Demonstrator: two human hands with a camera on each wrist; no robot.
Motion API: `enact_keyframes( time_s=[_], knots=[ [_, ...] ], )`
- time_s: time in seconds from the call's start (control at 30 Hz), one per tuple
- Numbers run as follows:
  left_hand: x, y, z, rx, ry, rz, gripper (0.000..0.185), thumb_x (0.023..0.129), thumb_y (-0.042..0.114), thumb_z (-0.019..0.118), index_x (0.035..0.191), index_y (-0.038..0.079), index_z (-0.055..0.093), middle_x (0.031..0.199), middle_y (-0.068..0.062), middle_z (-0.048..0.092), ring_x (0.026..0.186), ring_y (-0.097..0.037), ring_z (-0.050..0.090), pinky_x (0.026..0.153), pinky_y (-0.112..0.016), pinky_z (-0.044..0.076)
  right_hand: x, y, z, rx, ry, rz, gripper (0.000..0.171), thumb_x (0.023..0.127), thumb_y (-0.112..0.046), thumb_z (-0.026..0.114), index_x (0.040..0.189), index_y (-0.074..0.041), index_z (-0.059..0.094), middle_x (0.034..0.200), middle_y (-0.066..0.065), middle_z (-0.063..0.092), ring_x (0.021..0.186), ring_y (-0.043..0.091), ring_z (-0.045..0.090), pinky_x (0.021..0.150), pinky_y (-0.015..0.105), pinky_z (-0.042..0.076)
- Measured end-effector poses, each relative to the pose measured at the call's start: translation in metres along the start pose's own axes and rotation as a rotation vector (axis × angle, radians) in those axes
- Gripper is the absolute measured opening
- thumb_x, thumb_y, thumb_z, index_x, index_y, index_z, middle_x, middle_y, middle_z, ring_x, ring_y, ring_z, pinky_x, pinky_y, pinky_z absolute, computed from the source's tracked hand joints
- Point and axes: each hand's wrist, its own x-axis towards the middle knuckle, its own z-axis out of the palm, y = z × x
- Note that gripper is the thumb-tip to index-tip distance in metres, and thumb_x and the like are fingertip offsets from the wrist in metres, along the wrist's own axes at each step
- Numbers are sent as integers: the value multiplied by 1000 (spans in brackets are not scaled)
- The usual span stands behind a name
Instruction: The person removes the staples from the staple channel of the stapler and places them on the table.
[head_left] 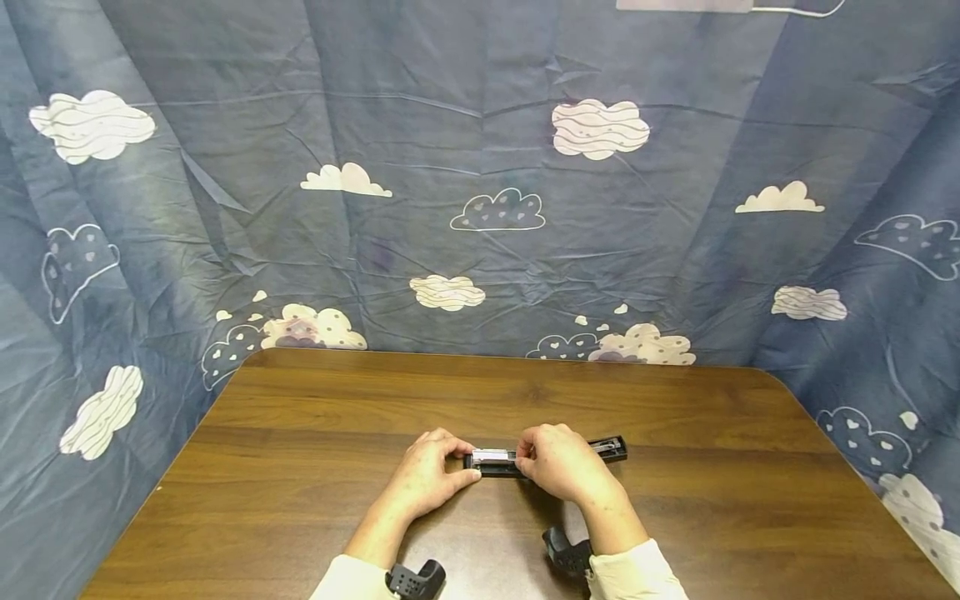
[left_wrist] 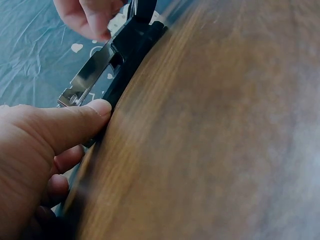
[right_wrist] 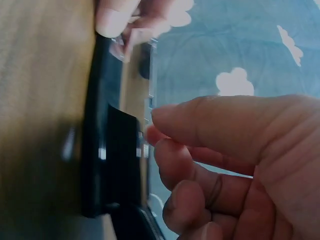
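A black stapler (head_left: 609,449) lies opened out on the table, its cover swung back to the right and its silver staple magazine (head_left: 491,455) exposed. My left hand (head_left: 423,475) grips the stapler's left end, thumb on the near side of the base; in the left wrist view the thumb (left_wrist: 100,107) presses against the black edge. Over the middle of the stapler, my right hand (head_left: 562,467) has its fingers curled, thumb and index fingertips pinching at the magazine. In the right wrist view these fingertips (right_wrist: 162,116) meet at the metal edge; anything small between them is hidden.
The brown wooden table (head_left: 337,400) extends around both hands. A blue-grey cloth (head_left: 420,250) printed with clouds hangs behind it and along both sides. Each wrist wears a black strap-on device (head_left: 416,579), just below the hands near the table's front.
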Motion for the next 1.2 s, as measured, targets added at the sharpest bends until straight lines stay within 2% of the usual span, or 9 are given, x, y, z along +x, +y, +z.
enact_keyframes(
  time_s=[0.33, 0.6, 0.87, 1.0, 1.2],
  knots=[
    [0, 0, 3, 6, 3, 0, 28, 80, 29, 85, 105, 17, 77, 96, 7, 66, 93, -12, 59, 85, -34, 48, 2, -4, 12, -16, -3, -13, 25, 85, -16, 77, 66, -19, 61, 64, -7, 56, 61, 10, 50, 58, 32, 43],
    [0, -1, 3, 2, 2, 0, 29, 80, 30, 85, 105, 17, 77, 97, 7, 66, 93, -13, 59, 84, -34, 49, 3, -5, 18, 11, 25, 7, 21, 83, -12, 73, 67, -19, 62, 65, -7, 56, 60, 11, 50, 59, 31, 44],
    [0, 0, 3, 2, 2, 0, 29, 80, 29, 86, 104, 17, 77, 97, 7, 67, 93, -13, 59, 85, -34, 49, 3, -4, 20, 87, 10, 102, 20, 85, -14, 69, 67, -21, 62, 60, -9, 56, 56, 11, 50, 55, 29, 39],
    [0, 0, 4, 4, -3, 3, 29, 80, 30, 86, 105, 17, 77, 97, 7, 67, 93, -13, 59, 84, -34, 49, 2, -2, 22, 125, 33, 114, 23, 88, -18, 73, 67, -21, 64, 58, -11, 57, 55, 9, 50, 55, 28, 39],
    [0, -1, 2, 1, -12, -27, 30, 81, 30, 85, 107, 17, 77, 99, 8, 67, 95, -12, 59, 87, -34, 48, 6, 1, 26, 221, 71, 112, 24, 88, -21, 76, 67, -22, 66, 55, -13, 59, 52, 7, 51, 54, 26, 38]
  ],
)
